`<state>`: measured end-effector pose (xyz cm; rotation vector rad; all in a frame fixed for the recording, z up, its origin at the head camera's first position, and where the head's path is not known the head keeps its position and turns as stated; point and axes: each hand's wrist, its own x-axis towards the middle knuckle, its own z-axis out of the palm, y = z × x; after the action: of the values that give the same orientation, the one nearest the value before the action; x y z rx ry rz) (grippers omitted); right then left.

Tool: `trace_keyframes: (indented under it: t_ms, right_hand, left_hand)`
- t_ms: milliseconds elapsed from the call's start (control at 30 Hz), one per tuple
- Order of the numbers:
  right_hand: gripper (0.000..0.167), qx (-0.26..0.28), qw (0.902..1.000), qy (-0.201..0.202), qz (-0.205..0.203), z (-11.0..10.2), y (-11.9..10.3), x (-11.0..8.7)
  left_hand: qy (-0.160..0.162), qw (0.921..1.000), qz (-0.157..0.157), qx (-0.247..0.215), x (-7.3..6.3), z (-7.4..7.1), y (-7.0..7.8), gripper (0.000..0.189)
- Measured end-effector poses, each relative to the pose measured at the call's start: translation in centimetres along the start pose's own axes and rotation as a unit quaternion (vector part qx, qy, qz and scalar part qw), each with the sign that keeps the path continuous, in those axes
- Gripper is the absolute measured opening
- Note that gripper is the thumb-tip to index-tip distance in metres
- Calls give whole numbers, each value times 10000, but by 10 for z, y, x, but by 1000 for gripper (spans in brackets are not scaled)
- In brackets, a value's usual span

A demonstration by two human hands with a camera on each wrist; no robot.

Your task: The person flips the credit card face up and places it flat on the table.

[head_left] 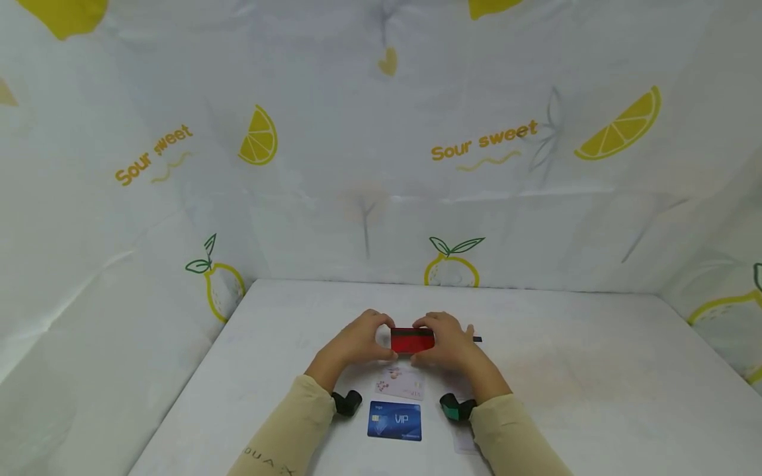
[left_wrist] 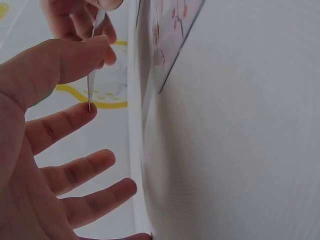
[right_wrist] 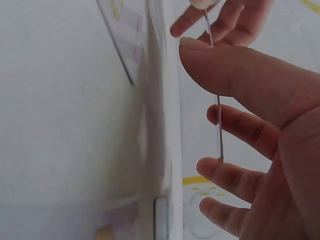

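Both hands hold a red card [head_left: 411, 342] with a dark stripe along its upper edge, one at each end, over the far half of the white table. My left hand [head_left: 359, 340] pinches its left end between thumb and fingers. Its right end is gripped by my right hand [head_left: 448, 340]. Both wrist views show the card edge-on, as a thin line [left_wrist: 90, 85] by the left thumb and a narrow edge [right_wrist: 220, 135] crossing the right fingertips. Nearer than the hands lies a pale card with pink flowers [head_left: 400, 385].
A blue VIP card [head_left: 395, 421] lies in front, between the forearms. Another pale card [head_left: 464, 440] is partly covered by the right forearm. A small dark piece [head_left: 477, 339] shows beyond the right hand. White lemon-print sheeting [head_left: 333, 225] rises at the table's back edge.
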<state>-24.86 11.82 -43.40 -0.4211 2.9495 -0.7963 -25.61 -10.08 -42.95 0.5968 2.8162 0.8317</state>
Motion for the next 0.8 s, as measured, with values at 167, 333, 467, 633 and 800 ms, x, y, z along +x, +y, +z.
trace_keyframes:
  t_ms: [167, 333, 467, 633, 800]
  right_hand:
    - [60, -47, 9999, 92, -138, 2, -8, 0]
    - [57, -102, 9992, 266, -268, 3, -14, -2]
    - [52, -188, 9983, 352, -416, 4, -17, -3]
    - [50, -190, 9979, 376, -498, 3, -19, -3]
    - [55, -173, 9977, 453, -476, 3, -18, -3]
  left_hand:
    - [154, 9997, 156, 72, -1, 1, 6, 46]
    - [356, 9986, 280, 271, -1, 2, 11, 47]
    - [440, 9976, 402, 362, -1, 3, 14, 49]
    - [461, 9970, 501, 376, -1, 2, 15, 48]
    - [476, 9970, 520, 312, -2, 1, 16, 52]
